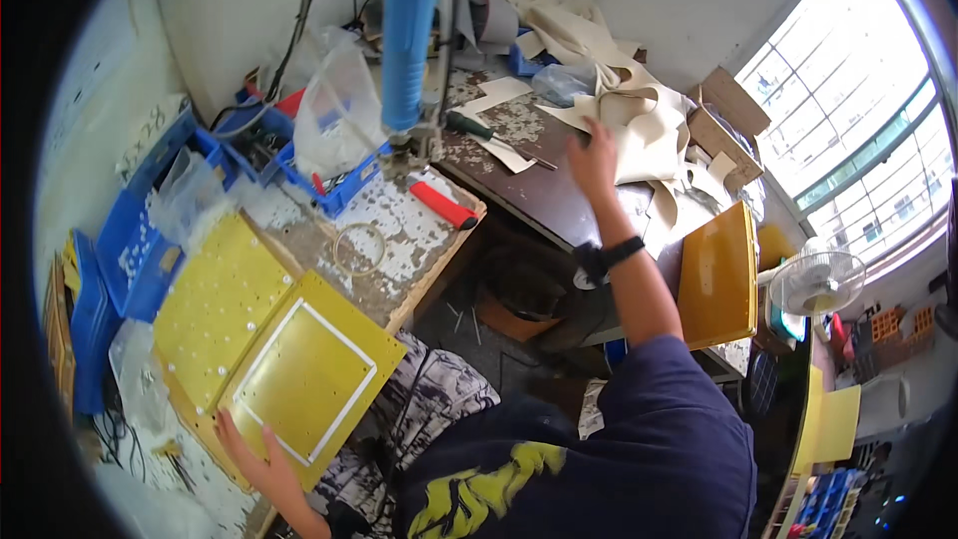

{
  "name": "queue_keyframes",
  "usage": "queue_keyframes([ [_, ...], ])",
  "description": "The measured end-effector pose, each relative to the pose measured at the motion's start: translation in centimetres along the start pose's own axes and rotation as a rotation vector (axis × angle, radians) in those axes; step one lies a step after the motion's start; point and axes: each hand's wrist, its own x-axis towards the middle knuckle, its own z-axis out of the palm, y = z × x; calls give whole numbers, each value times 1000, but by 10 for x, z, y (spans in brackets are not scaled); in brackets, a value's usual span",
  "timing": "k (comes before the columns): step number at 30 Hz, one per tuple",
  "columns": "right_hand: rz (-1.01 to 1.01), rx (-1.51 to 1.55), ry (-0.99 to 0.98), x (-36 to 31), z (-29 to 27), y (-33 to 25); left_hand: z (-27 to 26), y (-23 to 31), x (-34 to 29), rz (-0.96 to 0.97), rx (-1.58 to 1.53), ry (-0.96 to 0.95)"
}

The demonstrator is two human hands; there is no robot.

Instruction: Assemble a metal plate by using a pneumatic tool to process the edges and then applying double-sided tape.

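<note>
My left hand (261,464) rests with spread fingers on the lower edge of a yellow board (309,379) that carries a white rectangular outline. Beside that board lies a second yellow panel (220,299) dotted with small white studs. My right hand (596,162) is stretched forward over the dark table, its fingers apart at the near edge of crumpled cream sheet material (639,110). Whether the fingertips touch the sheet I cannot tell. A screwdriver (471,126) with a dark green handle lies left of my right hand, close to a cream offcut.
A blue cylinder (410,40) hangs above the workbench (399,274). On the bench are a red handle (444,205), a thin ring (359,250) and blue bins (135,250). A yellow chair-like panel (717,274), a cardboard box (733,140) and a fan (816,279) stand to the right.
</note>
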Motion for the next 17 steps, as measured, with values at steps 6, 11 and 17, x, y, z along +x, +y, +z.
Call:
queue_keyframes([
  [6, 731, -318, 41, 43, 19, 126, -15, 12, 3, -47, -139, 80],
  [11, 622, -133, 69, 110, -30, 190, -3, 54, 10, -101, -303, -68],
  [17, 296, 309, 447, 208, -175, 94, -6, 69, 1, -32, -297, -65],
])
